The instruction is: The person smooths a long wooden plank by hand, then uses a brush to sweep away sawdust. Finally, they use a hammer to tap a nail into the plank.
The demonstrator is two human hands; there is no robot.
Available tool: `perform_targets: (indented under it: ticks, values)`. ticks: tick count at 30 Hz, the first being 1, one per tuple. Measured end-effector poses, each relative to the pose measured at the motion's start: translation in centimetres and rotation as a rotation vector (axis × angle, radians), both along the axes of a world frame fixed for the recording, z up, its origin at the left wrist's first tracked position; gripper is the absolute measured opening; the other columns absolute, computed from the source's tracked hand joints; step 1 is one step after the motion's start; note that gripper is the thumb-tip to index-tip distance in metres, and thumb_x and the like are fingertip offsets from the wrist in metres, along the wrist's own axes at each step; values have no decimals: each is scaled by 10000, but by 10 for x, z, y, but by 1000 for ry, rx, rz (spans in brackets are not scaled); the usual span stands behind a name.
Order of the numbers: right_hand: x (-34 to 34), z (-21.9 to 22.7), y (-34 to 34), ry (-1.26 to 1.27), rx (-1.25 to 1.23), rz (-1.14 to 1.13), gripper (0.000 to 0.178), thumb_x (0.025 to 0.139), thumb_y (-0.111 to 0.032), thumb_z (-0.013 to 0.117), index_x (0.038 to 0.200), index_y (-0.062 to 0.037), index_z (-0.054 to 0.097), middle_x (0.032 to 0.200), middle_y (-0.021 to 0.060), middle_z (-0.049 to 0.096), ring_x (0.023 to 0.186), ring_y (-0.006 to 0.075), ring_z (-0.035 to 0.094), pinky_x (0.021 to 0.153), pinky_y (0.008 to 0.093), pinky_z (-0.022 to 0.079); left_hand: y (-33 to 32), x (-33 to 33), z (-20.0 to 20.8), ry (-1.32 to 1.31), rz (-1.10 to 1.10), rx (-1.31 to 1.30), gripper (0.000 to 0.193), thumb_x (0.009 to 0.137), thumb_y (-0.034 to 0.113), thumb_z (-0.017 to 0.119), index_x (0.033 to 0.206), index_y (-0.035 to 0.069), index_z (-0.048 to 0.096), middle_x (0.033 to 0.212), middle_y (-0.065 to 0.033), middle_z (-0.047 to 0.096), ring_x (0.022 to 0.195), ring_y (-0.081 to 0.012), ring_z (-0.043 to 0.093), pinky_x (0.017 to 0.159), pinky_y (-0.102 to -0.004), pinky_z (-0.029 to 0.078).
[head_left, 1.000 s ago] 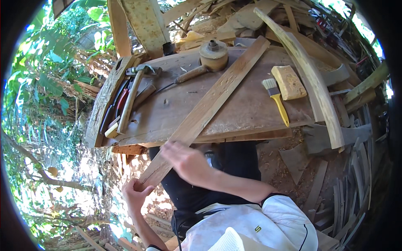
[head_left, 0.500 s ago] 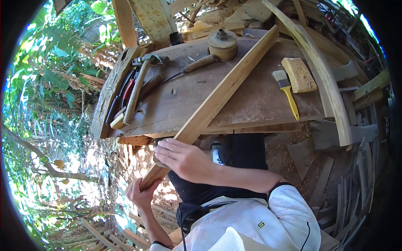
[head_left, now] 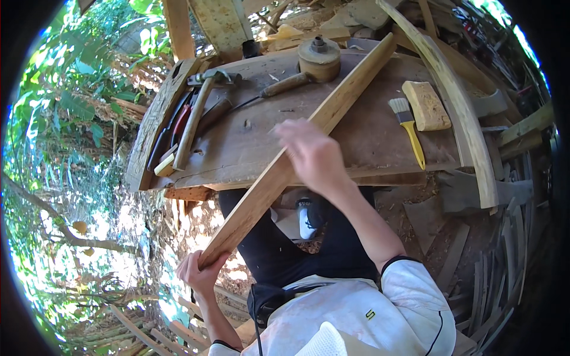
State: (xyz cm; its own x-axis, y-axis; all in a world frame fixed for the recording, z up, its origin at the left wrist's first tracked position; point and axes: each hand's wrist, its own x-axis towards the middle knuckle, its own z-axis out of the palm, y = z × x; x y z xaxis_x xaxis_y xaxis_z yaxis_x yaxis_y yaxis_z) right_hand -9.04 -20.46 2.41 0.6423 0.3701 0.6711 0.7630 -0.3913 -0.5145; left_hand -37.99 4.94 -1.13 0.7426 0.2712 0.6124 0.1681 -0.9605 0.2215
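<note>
A long wooden plank (head_left: 252, 206) slants from near my body up across the workbench (head_left: 237, 145). My left hand (head_left: 199, 274) is wrapped round its near, lower end. On the plank's upper face lies my right hand (head_left: 312, 155), about where the plank crosses the bench's front edge. Motion smears its fingers, which look curled over something flat; that thing is mostly hidden under the palm. The plank's far end rests near the back of the bench.
On the bench's left lie a hammer (head_left: 196, 118) and several hand tools. A round wooden mallet (head_left: 319, 59) sits at the back. To the right are a yellow-handled brush (head_left: 408, 132) and a wood block (head_left: 426, 105). A curved pole (head_left: 454, 89) runs along the right side.
My right hand has slid up and away along the plank, from near its lower end to the bench edge. My left hand keeps its grip at the same end.
</note>
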Motion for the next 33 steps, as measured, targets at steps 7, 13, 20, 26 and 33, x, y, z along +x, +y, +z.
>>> perform_targets:
  ticks: [7,13,20,26,33]
  values:
    - [-40,-15,22,-85,19,321,256,894,-56,678,1146,-34,720,1156,133,743,1099,320,712,989,434,580,-1,1,-1,22,14,-36,553,507,386,1044,819,88,697,689,-63,680,598,-265,649,605,-363,504]
    - [1,-13,1,-126,13,72,193,903,-62,689,1092,-35,713,1135,135,744,1079,325,711,959,416,582,-1,-2,-6,19,31,-67,551,484,326,1048,860,76,731,732,-78,711,649,-267,675,660,-374,521]
    - [29,-8,-25,-96,0,25,189,919,-61,689,1099,-30,736,1167,137,753,1101,317,717,1004,426,571,5,-14,-4,-15,43,29,547,489,335,1054,843,83,722,758,-58,718,689,-251,680,694,-368,525]
    - [-2,-7,-9,-53,16,322,174,947,-69,690,1108,-44,749,1159,135,759,1130,311,714,1024,425,570,25,-18,-10,-46,-2,77,622,482,457,1057,820,72,704,699,-70,703,606,-270,666,619,-346,523]
    - [24,-7,-23,-152,-37,39,196,893,-76,715,1085,-41,736,1148,126,756,1082,298,722,993,422,580,29,-22,-12,-55,20,31,609,492,452,1050,816,68,707,689,-69,697,606,-265,659,608,-350,517]
